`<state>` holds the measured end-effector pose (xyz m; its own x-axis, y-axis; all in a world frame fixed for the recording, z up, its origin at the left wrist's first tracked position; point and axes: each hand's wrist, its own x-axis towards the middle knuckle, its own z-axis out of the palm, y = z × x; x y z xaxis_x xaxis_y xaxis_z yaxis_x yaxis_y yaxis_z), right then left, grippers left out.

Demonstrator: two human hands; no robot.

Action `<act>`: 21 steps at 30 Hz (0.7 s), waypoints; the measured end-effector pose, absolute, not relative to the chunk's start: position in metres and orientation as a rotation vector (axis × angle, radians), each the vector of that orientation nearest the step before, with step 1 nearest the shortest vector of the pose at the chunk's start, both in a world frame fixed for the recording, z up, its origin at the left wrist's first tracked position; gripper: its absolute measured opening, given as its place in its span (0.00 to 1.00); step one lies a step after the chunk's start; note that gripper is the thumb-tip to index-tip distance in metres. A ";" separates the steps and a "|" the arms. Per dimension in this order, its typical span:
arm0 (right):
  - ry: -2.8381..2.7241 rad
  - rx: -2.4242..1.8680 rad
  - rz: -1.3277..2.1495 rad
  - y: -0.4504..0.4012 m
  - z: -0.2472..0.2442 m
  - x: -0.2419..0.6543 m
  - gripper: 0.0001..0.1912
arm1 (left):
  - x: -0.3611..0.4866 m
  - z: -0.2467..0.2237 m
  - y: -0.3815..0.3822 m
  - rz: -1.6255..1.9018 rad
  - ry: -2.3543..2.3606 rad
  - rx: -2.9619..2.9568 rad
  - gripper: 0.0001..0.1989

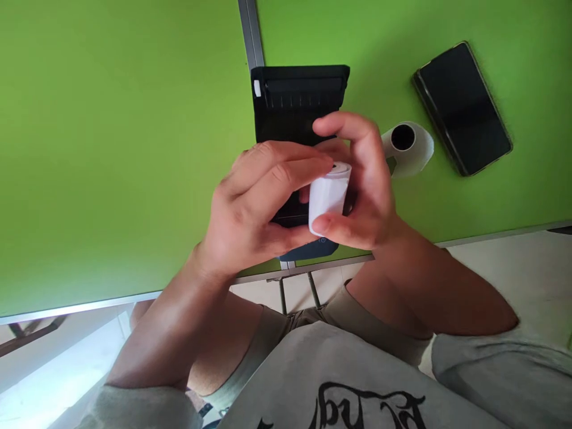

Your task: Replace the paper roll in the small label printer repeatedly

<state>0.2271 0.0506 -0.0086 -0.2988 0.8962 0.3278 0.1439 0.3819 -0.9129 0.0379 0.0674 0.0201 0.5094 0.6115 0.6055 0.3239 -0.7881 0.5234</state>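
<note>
Between my two hands is a small roll of white paper [328, 193], held upright with a slight tilt. My left hand [263, 202] pinches it from the left, fingertips at its top end and thumb near its lower end. My right hand [369, 185] grips it from the right, with the thumb across its lower front and the index finger raised. Beneath my hands lies a black device with its lid opened, looking like a small receipt printer [300, 122]. Its middle is mostly hidden by my hands.
Right of my hands stands another white paper roll [422, 149] with a dark hollow core and a loose end. Farther right lies a black phone [467, 113]. A metal seam [252, 36] runs across the green table [125, 131], whose front edge is close to my body.
</note>
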 end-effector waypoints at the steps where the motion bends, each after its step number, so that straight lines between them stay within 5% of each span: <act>1: -1.661 -0.872 1.043 0.051 -0.008 0.225 0.37 | 0.038 0.020 0.067 1.195 0.802 2.426 0.18; 10: -1.610 -0.843 0.787 0.057 -0.010 0.227 0.17 | 0.042 0.021 0.061 1.295 0.965 2.405 0.18; 21: -1.595 -0.791 0.906 0.055 -0.004 0.231 0.19 | 0.039 0.022 0.061 1.245 1.004 2.465 0.24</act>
